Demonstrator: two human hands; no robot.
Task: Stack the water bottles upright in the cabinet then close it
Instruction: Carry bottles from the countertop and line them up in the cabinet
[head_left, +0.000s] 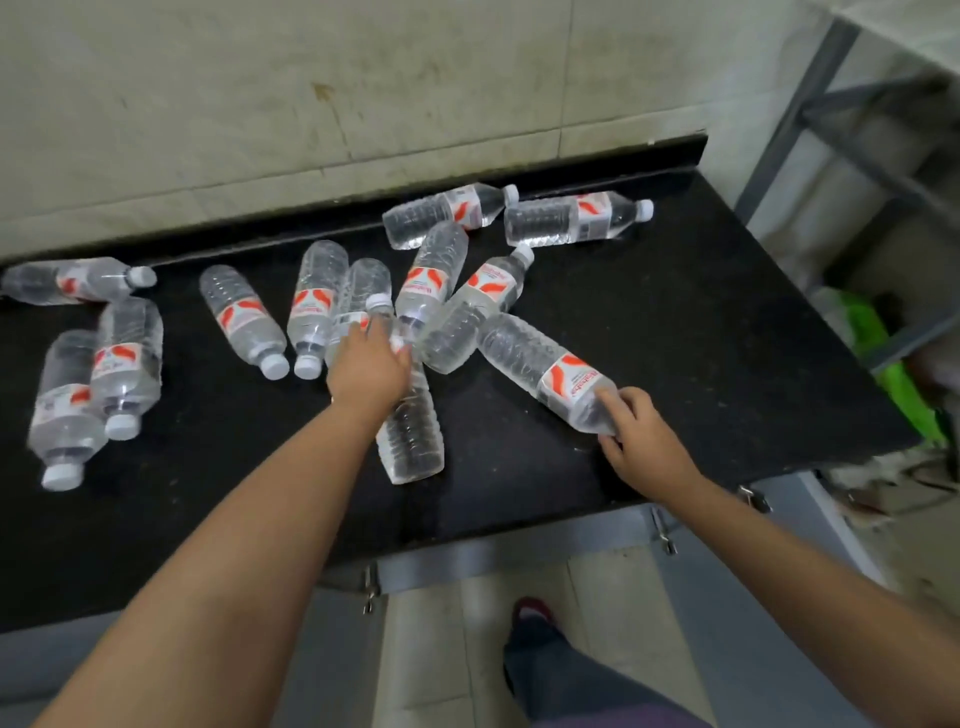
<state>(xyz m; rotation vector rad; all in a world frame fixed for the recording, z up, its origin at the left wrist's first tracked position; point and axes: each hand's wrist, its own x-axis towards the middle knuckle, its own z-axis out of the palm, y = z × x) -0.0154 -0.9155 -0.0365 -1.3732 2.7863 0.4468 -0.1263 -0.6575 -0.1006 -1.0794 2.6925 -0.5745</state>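
Several clear water bottles with red-and-white labels lie on their sides across a black counter (675, 332). My left hand (370, 366) rests over the middle cluster, its fingers curled on the neck end of a bottle (410, 436) whose base points toward me. My right hand (641, 441) grips the cap end of another lying bottle (540, 366) near the counter's front right. Two more bottles (447, 213) lie at the back by the wall. The cabinet front (519, 551) shows below the counter edge; its inside is hidden.
More bottles (124, 358) lie at the counter's left end. A tiled wall (311, 93) rises behind. A grey metal rack (857, 156) with a green bag (883, 353) stands to the right. Metal latches (370, 587) hang under the counter. My leg and foot (535, 639) are on the floor below.
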